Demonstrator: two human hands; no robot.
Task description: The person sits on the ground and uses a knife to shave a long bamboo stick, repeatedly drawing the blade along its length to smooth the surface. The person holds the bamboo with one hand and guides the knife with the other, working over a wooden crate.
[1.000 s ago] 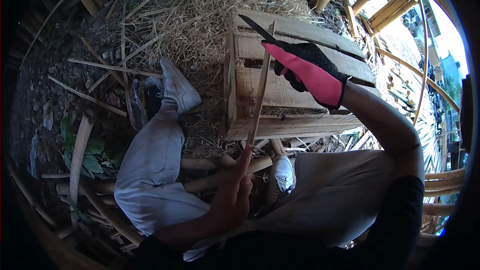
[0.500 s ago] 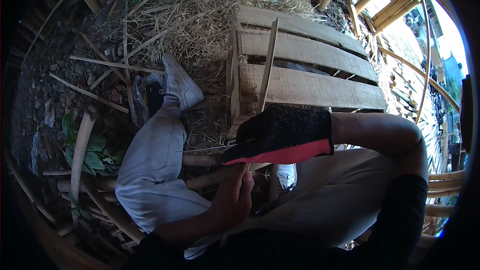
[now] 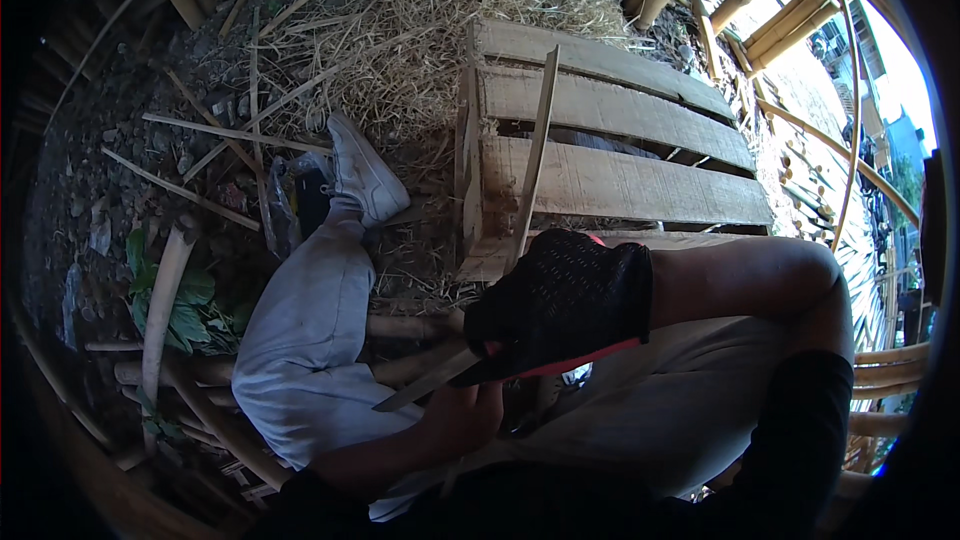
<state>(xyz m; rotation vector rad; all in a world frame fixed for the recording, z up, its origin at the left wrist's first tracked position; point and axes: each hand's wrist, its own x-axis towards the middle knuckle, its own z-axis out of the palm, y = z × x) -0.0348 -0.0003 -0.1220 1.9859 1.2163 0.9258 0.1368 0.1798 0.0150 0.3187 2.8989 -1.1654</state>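
My right hand (image 3: 560, 300), in a black glove with red edging, is closed round the handle of a knife. The flat blade (image 3: 425, 380) points to the lower left, over my left forearm and trouser leg. A long, thin bamboo strip (image 3: 536, 150) rises from beneath the glove, its far end above the slats of a wooden crate (image 3: 620, 175). My bare left hand (image 3: 463, 415) is closed at the strip's near end, just below the right one. The glove and blade cover most of its fingers and the place where knife and strip meet.
Dry straw (image 3: 430, 50) is heaped beyond the crate. Thin bamboo pieces (image 3: 235, 130) lie on the stony ground at left, near a leafy plant (image 3: 180, 300). Bamboo poles (image 3: 165, 310) stand and lie around my legs. My shoe (image 3: 365, 172) rests beside the crate.
My right hand has come nearer to me along the strip. The knife has turned from edge-on to showing its flat face, its tip now lower. The left hand has barely moved.
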